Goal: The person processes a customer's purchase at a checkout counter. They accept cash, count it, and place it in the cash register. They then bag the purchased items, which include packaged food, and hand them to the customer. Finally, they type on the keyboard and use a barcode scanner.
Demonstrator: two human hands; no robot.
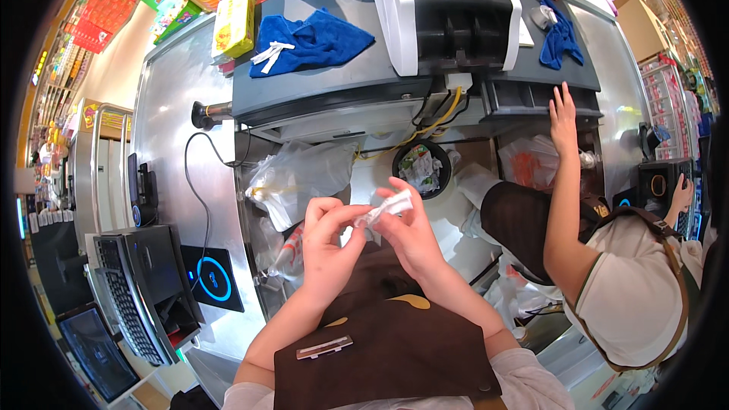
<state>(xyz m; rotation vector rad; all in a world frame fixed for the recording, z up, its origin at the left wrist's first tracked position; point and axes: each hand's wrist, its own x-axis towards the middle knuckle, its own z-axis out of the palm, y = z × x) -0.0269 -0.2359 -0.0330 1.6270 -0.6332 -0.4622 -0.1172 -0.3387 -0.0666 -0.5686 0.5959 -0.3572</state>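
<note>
Between my two hands, in front of the brown apron [376, 353], is a small crumpled piece of white paper or plastic [393, 205]. The fingertips of my left hand [336, 239] pinch its left end. My right hand [410, 233] grips the rest between thumb and fingers. Beyond my hands, a round black waste bin [446, 179] with crumpled wrappers inside stands on the floor. White plastic bags [313, 171] hang under the counter, left of the bin.
A blue cloth [319, 40] with white strips lies on the dark counter [342, 91], left of a black-and-white machine [455, 17]. At right, a co-worker [632, 302] reaches one hand to a drawer [541, 97]. A keyboard [125, 302] and scanner pad [213, 279] sit at left.
</note>
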